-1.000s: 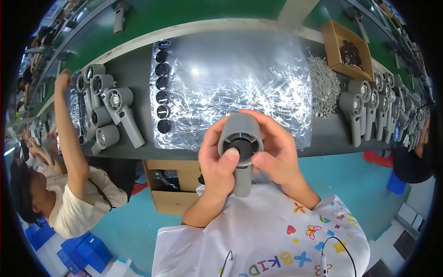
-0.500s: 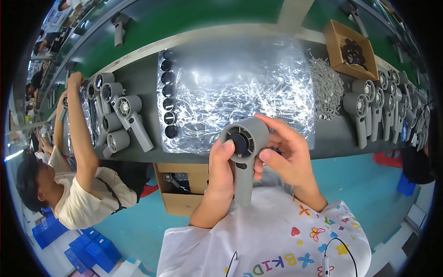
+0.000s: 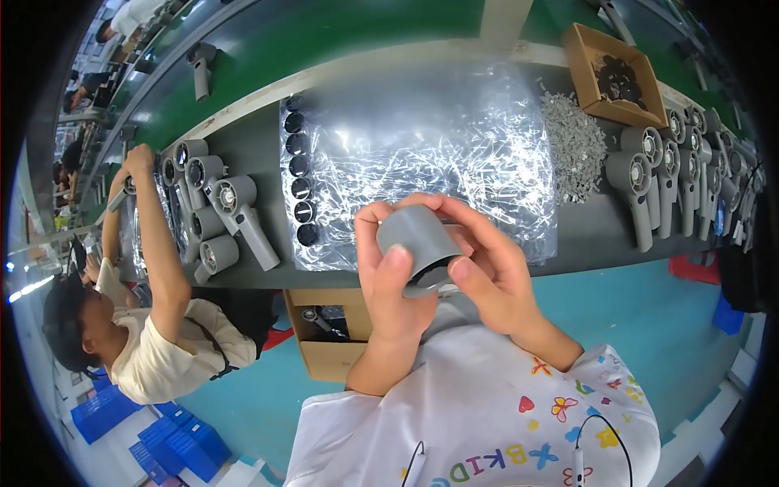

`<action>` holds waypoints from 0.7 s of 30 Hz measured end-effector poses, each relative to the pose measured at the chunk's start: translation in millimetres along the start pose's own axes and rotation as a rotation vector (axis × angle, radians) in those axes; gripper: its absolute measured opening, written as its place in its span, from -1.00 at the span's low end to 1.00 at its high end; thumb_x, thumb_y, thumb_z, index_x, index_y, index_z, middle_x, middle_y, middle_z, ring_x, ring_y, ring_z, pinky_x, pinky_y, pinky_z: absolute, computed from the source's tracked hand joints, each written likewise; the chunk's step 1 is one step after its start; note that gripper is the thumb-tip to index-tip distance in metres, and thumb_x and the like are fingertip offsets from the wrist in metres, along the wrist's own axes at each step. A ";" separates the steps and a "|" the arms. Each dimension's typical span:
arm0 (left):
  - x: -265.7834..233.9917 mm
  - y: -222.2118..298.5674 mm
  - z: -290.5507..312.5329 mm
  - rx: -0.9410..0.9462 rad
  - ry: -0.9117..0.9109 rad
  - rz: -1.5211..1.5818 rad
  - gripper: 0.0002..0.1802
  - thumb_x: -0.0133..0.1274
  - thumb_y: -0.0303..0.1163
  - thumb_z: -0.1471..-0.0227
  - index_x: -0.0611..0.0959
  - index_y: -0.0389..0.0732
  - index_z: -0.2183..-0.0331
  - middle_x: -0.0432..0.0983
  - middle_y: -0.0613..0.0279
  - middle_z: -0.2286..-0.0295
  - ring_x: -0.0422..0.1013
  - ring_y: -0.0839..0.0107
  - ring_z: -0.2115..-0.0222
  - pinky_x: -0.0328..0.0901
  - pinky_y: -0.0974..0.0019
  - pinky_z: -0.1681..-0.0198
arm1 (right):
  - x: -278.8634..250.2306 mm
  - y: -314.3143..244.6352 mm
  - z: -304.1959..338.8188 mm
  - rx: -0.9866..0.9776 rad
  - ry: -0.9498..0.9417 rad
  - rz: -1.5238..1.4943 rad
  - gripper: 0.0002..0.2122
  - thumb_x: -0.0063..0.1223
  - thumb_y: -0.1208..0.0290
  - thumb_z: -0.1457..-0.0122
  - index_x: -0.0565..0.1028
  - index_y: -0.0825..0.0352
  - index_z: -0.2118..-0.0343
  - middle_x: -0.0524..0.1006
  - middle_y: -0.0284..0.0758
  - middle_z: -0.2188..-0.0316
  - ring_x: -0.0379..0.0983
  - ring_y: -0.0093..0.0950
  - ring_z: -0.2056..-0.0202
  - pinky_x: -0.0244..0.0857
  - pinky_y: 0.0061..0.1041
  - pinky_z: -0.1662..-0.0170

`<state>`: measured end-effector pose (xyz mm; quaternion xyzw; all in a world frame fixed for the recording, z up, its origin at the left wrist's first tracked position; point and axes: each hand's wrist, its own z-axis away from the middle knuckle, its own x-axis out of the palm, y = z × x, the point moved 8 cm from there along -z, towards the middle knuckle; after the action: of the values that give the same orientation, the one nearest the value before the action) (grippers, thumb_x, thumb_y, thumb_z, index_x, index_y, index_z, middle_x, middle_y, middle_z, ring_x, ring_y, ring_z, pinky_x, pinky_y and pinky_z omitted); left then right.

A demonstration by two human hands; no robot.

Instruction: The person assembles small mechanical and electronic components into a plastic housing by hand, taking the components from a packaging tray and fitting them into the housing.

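Between both hands I hold a grey handheld fan [image 3: 415, 231] above the near edge of the table. Its round housing is tilted, with the dark open end toward me; the handle cannot be made out. My left hand [image 3: 391, 284] closes on the housing's left side, thumb near the open end. My right hand [image 3: 497, 280] grips the right side, its thumb by the rim and its fingers over the top and behind. Beyond the fan lies a shiny clear plastic sheet [image 3: 422, 162], with a column of black round caps [image 3: 299, 165] along its left edge.
Several grey fans [image 3: 235, 195] lie to the left, and more fans [image 3: 633, 174] to the right. Small grey pieces [image 3: 572, 146] are heaped beside a cardboard box [image 3: 588, 89] of black parts. Another person [image 3: 162, 333] works at my left. An open carton [image 3: 329, 357] sits below the table edge.
The fan has been turned over in my hands: its vaned face and handle showed before, now the housing's side and dark open end do. The co-worker's arms have shifted slightly.
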<state>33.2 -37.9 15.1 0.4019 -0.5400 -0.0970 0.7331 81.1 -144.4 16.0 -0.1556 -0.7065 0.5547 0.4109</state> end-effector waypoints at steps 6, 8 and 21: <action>14.1 19.6 0.3 0.116 -0.034 -0.219 -0.40 0.00 -0.05 -0.09 0.41 -0.21 -0.08 0.40 -0.11 0.00 0.53 0.08 0.32 0.48 0.05 0.24 | 12.1 -12.4 -3.3 0.024 -0.063 -0.004 -0.38 0.22 0.34 -0.27 0.25 0.47 -0.32 0.45 -0.14 -0.17 0.38 -0.40 -0.16 0.22 -0.40 -0.22; 16.0 22.3 1.9 0.130 -0.025 -0.194 -0.41 -0.02 -0.09 -0.08 0.41 -0.22 -0.08 0.40 -0.11 0.00 0.52 0.09 0.33 0.47 0.07 0.25 | 16.6 -17.0 -3.5 0.030 -0.075 -0.023 -0.37 0.23 0.33 -0.26 0.25 0.47 -0.32 0.45 -0.13 -0.17 0.38 -0.41 -0.15 0.23 -0.41 -0.22; 29.7 46.7 0.1 0.319 -0.077 -0.339 -0.53 0.23 -0.21 -0.11 0.48 -0.31 0.08 0.45 -0.11 0.11 0.51 0.26 0.24 0.43 0.27 0.19 | 23.4 -13.9 -1.5 0.072 -0.067 -0.008 -0.33 0.17 0.11 -0.31 0.24 0.50 -0.30 0.47 -0.18 -0.12 0.39 -0.43 -0.13 0.27 -0.39 -0.18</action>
<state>31.3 -24.3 68.7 0.5937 -0.5008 -0.1473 0.6125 71.1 -132.2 38.3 -0.1192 -0.7001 0.5832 0.3945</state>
